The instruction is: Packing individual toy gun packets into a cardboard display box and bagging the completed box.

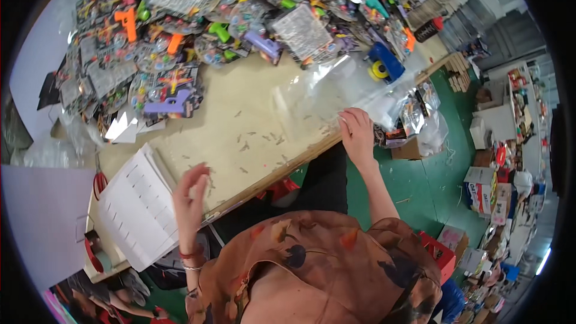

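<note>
My left hand (191, 201) is over the near left part of the table, beside a stack of white label sheets (137, 210). Its fingers are slightly blurred and bent but apart, and I see nothing in them. At the table's front edge on the right, my right hand (358, 137) has its fingers bent together at the near edge of a clear plastic bag (309, 99). What lies under its fingertips is partly hidden. Just beyond this hand stands a blue tape dispenser (385, 63) with a yellow core, resting among more clear plastic.
Carded toy-gun packs (180, 48) are heaped across the table's far side, a purple toy gun (167, 105) among them. Small dark scraps (243, 144) dot the tabletop. Red scissors (99, 181) and a tape roll (95, 252) lie left. A carton (408, 149) stands on the green floor.
</note>
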{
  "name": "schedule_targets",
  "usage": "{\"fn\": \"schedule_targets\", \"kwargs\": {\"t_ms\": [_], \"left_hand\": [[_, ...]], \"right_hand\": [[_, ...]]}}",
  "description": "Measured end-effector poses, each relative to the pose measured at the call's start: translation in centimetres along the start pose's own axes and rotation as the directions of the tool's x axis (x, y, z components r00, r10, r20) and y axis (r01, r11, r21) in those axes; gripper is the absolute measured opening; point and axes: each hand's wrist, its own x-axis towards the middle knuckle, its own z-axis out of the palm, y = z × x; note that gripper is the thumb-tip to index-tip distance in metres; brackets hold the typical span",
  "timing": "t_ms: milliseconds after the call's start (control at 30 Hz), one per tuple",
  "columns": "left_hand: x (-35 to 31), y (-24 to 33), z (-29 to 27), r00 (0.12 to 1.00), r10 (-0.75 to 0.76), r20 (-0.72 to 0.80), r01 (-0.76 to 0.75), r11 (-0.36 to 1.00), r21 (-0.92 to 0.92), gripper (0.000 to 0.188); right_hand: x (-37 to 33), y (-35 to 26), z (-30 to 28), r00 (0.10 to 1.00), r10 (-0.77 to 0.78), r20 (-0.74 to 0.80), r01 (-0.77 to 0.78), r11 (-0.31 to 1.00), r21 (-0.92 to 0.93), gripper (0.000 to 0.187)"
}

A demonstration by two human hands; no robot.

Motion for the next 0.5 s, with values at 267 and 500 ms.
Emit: {"fn": "schedule_targets", "kwargs": {"t_ms": [267,500], "left_hand": [[1.3,1.9,7.6,0.937,0.237,0.257,-0.308,0.907,0.287,0.034],[-2.5,-4.4,-0.8,0.78,0.228,-0.583,0.367,0.588,0.721,0.059]], "right_hand": [[3.3,3.6,-3.5,0.964,0.145,-0.221,-0.093,0.968,0.231,0.013],[2.0,-2.0,1.7,0.998,-0.024,0.056,-0.008,0.858,0.513,0.011]]}}
